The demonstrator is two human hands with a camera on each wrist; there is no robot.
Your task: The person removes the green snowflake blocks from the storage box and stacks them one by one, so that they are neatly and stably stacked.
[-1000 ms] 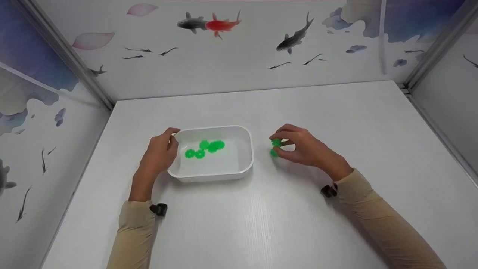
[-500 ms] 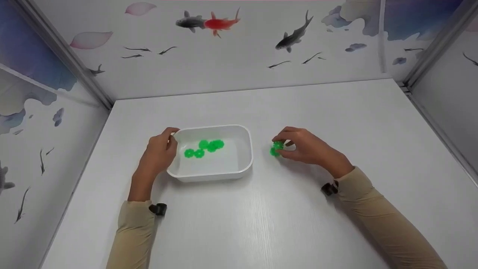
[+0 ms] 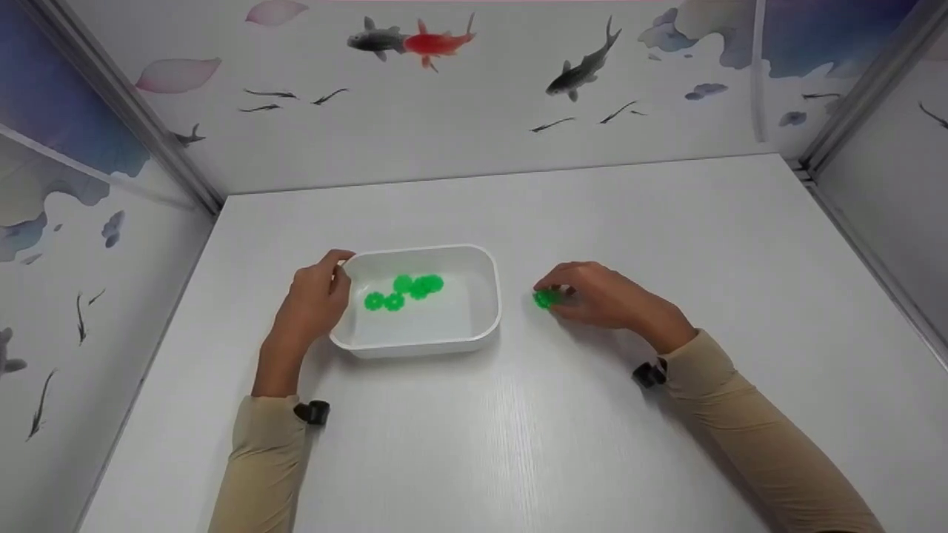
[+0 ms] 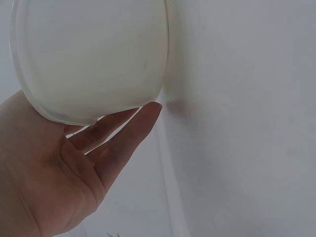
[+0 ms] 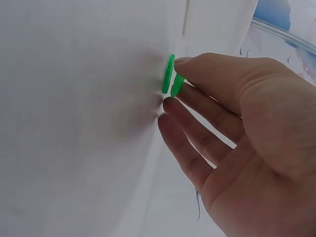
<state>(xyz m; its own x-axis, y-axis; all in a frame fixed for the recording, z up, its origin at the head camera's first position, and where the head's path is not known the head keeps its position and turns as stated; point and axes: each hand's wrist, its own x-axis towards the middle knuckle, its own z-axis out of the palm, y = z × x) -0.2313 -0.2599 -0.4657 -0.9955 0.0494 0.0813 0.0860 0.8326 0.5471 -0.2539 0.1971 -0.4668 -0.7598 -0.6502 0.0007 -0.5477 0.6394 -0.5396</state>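
Note:
A white plastic tray [image 3: 415,344] stands on the table, with several flat green flower-shaped pieces [image 3: 394,301] lying inside it. At its left end, my left hand [image 3: 312,300] holds the tray; in the left wrist view the fingers [image 4: 126,131] lie along the outer wall. Right of the tray, my right hand [image 3: 603,296] pinches a green flower-shaped piece [image 5: 177,85] between thumb and fingers. A second green piece [image 5: 168,74] lies against the tabletop just beneath the pinched one. In the head view the fingers partly cover both green pieces.
The white table [image 3: 444,444] is bounded by a back panel [image 3: 474,141] printed with fish and by side panels. A dark wrist camera [image 3: 315,412] sits on the left cuff, and another dark camera [image 3: 649,374] on the right.
My right hand has lowered the pinched green piece from above the other one down onto or close over it. My left hand and the tray have stayed in place.

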